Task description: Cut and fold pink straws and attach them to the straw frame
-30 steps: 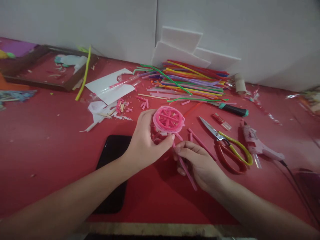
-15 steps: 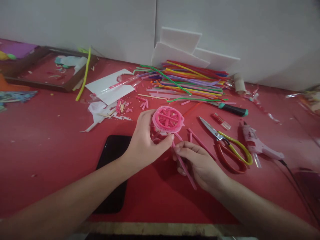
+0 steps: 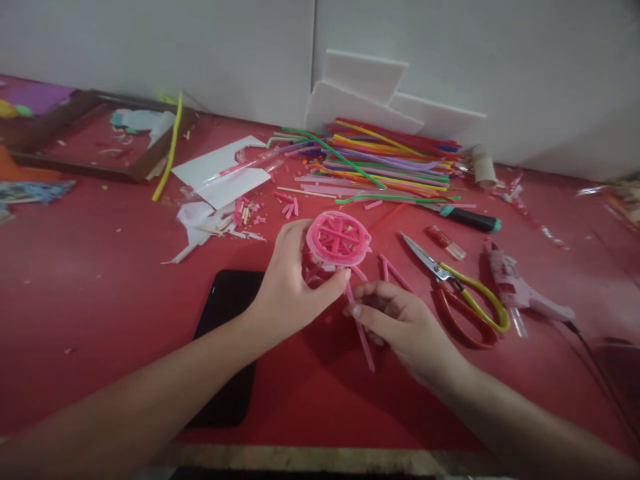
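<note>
My left hand is wrapped round a small pink round craft piece, whose top is a ring with crossed spokes. Between the thumb and fingers of my right hand is a thin pink stick, slanting down toward me. Its upper end reaches my left thumb, just under the craft piece; whether it is joined there I cannot tell. More pink sticks lie on the table beyond my right hand. The lower part of the craft piece is largely hidden by my left hand.
Scissors, a pink glue gun with a cord and a cutter lie to the right. A black phone is under my left forearm. Colourful sticks are heaped at the back, near paper scraps and a brown frame.
The lower end of the pink stick has swung left, so it stands steeper. My right fingers have shifted slightly on it. My left hand keeps its hold on the craft piece.
</note>
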Action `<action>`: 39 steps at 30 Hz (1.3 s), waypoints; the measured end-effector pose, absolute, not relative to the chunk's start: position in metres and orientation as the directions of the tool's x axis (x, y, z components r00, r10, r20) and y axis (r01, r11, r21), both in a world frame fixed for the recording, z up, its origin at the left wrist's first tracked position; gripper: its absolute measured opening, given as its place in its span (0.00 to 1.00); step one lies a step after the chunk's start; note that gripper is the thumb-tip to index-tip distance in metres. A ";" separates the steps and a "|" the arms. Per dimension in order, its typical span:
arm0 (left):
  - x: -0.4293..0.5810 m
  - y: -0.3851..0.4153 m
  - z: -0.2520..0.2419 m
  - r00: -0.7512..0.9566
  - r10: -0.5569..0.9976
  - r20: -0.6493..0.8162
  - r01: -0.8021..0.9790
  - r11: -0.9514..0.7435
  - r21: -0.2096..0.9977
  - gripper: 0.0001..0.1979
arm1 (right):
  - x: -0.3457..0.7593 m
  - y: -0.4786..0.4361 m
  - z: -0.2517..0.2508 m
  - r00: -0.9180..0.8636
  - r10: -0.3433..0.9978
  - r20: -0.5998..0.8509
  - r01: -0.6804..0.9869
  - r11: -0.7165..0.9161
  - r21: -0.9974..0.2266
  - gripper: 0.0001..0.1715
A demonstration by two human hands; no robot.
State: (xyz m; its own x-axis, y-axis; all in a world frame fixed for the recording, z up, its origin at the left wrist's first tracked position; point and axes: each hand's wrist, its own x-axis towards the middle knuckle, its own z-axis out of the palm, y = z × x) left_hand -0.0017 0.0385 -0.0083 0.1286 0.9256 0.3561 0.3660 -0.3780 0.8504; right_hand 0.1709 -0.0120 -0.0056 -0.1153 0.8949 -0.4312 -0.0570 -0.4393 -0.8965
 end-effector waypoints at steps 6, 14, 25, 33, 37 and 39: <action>-0.002 0.038 -0.008 0.151 0.926 0.345 0.365 -0.376 0.852 0.23 | 0.169 -0.013 -0.006 -0.086 0.892 -0.444 -0.056 -0.449 -0.892 0.14; -0.019 0.019 0.006 0.192 0.939 0.283 0.506 -0.342 0.792 0.39 | 0.167 -0.014 -0.012 -0.085 0.860 -0.502 -0.108 -0.509 -0.854 0.19; -0.012 -0.034 0.019 0.334 0.794 -0.508 0.303 0.419 0.856 0.10 | 0.164 -0.014 -0.013 -0.083 0.865 -0.495 -0.127 -0.502 -0.856 0.20; 0.005 -0.008 0.012 0.379 0.688 -0.619 0.019 0.663 0.748 0.11 | 0.167 -0.013 -0.013 -0.079 0.868 -0.491 -0.089 -0.496 -0.864 0.21; 0.006 -0.002 0.017 0.376 0.654 -0.656 0.038 0.697 0.716 0.08 | 0.166 -0.011 -0.011 -0.082 0.878 -0.471 -0.058 -0.476 -0.878 0.19; 0.007 0.001 0.019 0.377 0.645 -0.665 0.047 0.703 0.709 0.05 | 0.166 -0.010 -0.011 -0.083 0.887 -0.454 -0.049 -0.459 -0.887 0.17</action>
State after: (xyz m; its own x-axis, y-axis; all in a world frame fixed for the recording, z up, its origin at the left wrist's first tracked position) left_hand 0.0066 0.0010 0.0192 0.3767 0.6451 -0.6648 0.0469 0.7034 0.7092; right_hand 0.1662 -0.0101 -0.0107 -0.0826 0.8869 -0.4544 -0.0490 -0.4591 -0.8870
